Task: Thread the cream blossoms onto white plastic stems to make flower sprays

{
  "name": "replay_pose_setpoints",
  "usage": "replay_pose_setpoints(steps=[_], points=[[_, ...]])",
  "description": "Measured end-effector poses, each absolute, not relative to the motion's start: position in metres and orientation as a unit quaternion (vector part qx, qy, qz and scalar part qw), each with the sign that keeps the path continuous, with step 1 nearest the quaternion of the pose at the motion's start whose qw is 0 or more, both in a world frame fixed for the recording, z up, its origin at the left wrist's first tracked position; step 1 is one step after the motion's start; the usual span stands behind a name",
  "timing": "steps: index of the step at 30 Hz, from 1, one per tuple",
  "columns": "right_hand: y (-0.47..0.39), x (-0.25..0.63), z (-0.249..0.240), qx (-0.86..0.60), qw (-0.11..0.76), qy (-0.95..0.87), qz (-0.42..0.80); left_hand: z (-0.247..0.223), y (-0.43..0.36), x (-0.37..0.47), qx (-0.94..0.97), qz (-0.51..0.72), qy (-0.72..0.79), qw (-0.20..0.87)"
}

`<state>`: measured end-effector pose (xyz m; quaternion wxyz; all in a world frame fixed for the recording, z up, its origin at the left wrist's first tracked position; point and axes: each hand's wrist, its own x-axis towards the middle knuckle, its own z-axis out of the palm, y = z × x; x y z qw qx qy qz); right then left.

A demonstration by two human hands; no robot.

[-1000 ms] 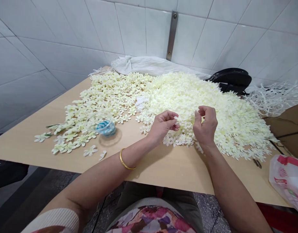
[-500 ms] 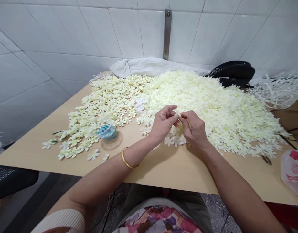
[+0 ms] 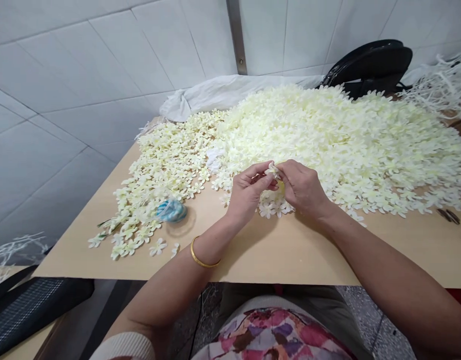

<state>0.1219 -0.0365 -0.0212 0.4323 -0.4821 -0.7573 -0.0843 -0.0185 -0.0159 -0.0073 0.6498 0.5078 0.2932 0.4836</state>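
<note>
A small white flower (image 3: 272,171) is pinched between my two hands above the front of a big pile of pale yellow-white flowers (image 3: 309,120). My left hand (image 3: 249,189) has its thumb and index finger closed on the flower's left side. The fingers of my right hand (image 3: 301,186) are pressed together at its right side, and their tips are partly hidden. A smaller spread of flowers (image 3: 159,170) lies on the left of the table (image 3: 283,255). Beside it sits a blue and white ball of thread (image 3: 171,211), left of my left hand.
A white cloth or bag (image 3: 211,92) lies along the tiled wall. Behind the pile stands a black bag (image 3: 373,65), with white strands (image 3: 440,87) to its right. Small dark snips (image 3: 448,216) rest at the right. A dark woven bag (image 3: 35,295) is below left.
The view has tilted and shifted. A white flower now shows clearly between my fingertips, where little was visible before. My right hand has turned slightly, with its fingers closer together.
</note>
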Motion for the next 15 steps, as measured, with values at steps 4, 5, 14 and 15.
replay_pose_setpoints(steps=[4, 5, 14, 15], points=[[-0.040, 0.118, -0.017, -0.481, 0.473, -0.737, -0.045, -0.007, -0.016, -0.018, 0.483, 0.476, 0.282, 0.678], [-0.041, 0.118, -0.015, -0.484, 0.489, -0.725, -0.031, -0.006, -0.016, -0.018, 0.473, 0.474, 0.286, 0.686], [-0.033, 0.144, -0.008, -0.598, 0.491, -0.610, -0.171, -0.002, -0.015, -0.020, 0.498, 0.516, 0.328, 0.614], [-0.033, 0.143, -0.009, -0.588, 0.492, -0.620, -0.168, -0.002, -0.016, -0.021, 0.511, 0.516, 0.331, 0.603]])
